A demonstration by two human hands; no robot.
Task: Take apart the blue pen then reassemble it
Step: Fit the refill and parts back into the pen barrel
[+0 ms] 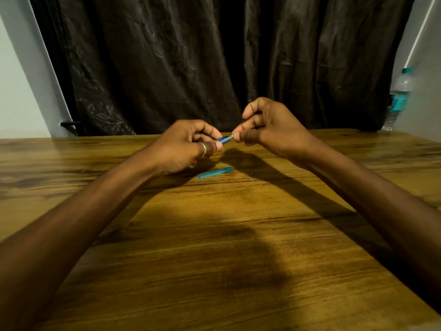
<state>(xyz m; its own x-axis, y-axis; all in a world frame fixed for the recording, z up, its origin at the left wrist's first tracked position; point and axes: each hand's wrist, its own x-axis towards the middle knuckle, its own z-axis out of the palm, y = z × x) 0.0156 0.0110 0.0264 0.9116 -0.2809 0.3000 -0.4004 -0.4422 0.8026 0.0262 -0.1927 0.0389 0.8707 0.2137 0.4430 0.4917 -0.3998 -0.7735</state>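
While both hands [183, 146] [269, 126] pinch the blue pen [224, 139], no writing reads.

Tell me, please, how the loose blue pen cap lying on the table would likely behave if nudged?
The pen cap looks like a slim tube, so it would probably roll. It appears thin plastic, likely very light. The table looks smooth, so it may also slide.

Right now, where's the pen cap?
In the head view the pen cap lies flat on the wooden table, near centre, just below the left hand and apart from both hands.
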